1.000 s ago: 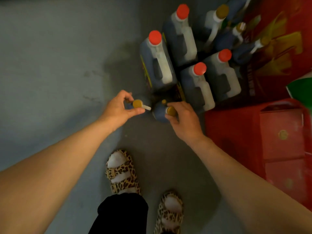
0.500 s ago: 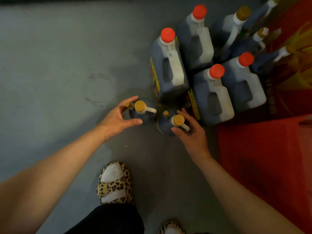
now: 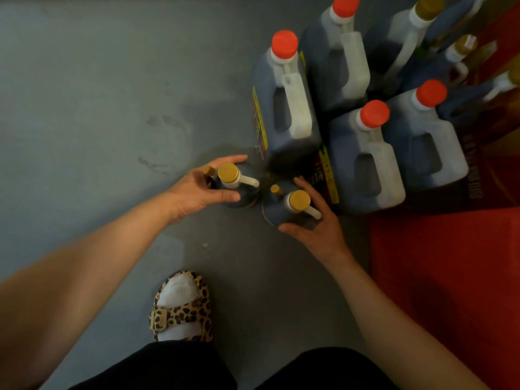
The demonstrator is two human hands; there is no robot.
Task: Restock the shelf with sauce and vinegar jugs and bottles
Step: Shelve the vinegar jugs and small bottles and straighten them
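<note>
Grey concrete floor (image 3: 84, 94) filling the left and middle of the view, stained just left of the jugs. Standing on it near the centre, two small dark bottles with gold caps and white side handles, close beside each other. Left hand (image 3: 197, 190) curling around the left bottle (image 3: 239, 192), thumb on the near side and fingers reaching over the far side, cupping its shoulder under the gold cap (image 3: 228, 172). Right hand (image 3: 318, 223) wrapping the right bottle (image 3: 278, 209) from the near right, thumb pointing left along the near side, index finger lying on the far side beside the nearest jug label. Both bottles resting upright on the floor, not lifted as far as can be told.

Crowding the far right, four big dark jugs with red caps and pale moulded handles: front-left jug (image 3: 284, 108) just beyond the left bottle, back-left jug (image 3: 337, 63) behind it, front-right jug (image 3: 365, 159) touching or nearly touching the right bottle, and another red-capped jug (image 3: 425, 133) further right. Leaning beyond those, several slimmer gold-capped bottles (image 3: 408, 43), partly blurred.

Lying to the right, a red box (image 3: 450, 277) against the jugs. Showing at the near edge, a leopard-print sandal (image 3: 183, 308) over a white sock, plus black trouser legs (image 3: 168, 367).
</note>
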